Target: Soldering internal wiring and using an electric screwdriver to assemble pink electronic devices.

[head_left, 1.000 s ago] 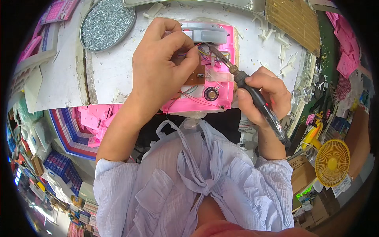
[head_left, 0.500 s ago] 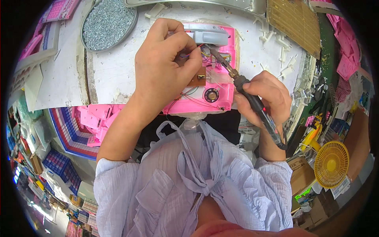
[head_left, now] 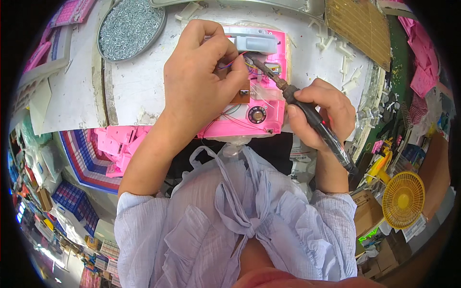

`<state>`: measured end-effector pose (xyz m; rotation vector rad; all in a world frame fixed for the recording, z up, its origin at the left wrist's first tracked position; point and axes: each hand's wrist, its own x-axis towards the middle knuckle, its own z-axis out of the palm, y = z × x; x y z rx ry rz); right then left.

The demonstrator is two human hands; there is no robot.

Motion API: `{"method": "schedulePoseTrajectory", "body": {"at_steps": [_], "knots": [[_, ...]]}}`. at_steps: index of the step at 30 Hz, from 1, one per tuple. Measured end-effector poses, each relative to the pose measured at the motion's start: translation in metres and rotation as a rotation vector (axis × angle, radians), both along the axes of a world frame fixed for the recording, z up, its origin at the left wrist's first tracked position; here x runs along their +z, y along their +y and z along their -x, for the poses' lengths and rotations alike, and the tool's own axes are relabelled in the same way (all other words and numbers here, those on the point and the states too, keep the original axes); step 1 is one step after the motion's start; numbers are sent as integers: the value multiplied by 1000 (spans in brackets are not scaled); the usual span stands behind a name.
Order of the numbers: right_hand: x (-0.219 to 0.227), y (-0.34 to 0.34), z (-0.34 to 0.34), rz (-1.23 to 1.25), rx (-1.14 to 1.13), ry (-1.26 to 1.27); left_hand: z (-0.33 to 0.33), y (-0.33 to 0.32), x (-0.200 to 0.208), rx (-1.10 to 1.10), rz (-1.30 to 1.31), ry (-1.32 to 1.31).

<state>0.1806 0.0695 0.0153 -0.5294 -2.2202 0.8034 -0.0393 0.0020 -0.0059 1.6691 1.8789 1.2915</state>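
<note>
A pink plastic housing [head_left: 276, 108] lies on the white bench in front of me, its inside facing up. It holds thin coloured wires, a small brown circuit board [head_left: 241, 96], a round speaker [head_left: 257, 114] and a pale grey part [head_left: 259, 44] at its far end. My left hand [head_left: 204, 72] is over the housing's left side, thumb and fingers pinched on a thin wire [head_left: 234, 63]. In my right hand [head_left: 326, 113] is a soldering iron [head_left: 312, 117] with a black handle. Its tip points up-left among the wires, close to my left fingertips; exact contact is hard to see.
A round metal tray [head_left: 129, 29] full of small screws stands at the far left. White plastic pieces [head_left: 343, 60] lie to the right, near a brown board [head_left: 357, 31]. A striped basket [head_left: 89, 161] of pink parts sits lower left, and a yellow fan [head_left: 403, 199] stands lower right.
My right hand has shifted slightly, and the soldering iron's handle end has swung a little to the right. The left hand keeps its pinch almost in place.
</note>
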Motion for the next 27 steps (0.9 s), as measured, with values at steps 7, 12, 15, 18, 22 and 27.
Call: {"method": "schedulePoseTrajectory", "body": {"at_steps": [7, 12, 15, 18, 22, 27], "knots": [[-2, 3, 1, 17, 3, 22, -1, 1, 0, 4, -12, 28], [-1, 1, 2, 49, -22, 26, -1, 2, -2, 9, -34, 73], [-2, 3, 2, 71, -24, 38, -2, 2, -2, 17, -35, 94], [-2, 3, -1, 115, -34, 39, -3, 2, -2, 19, -26, 111], [-2, 2, -3, 101, -32, 53, -3, 1, 0, 18, -14, 112], [3, -2, -14, 97, -48, 48, -3, 1, -1, 23, -17, 119]]}}
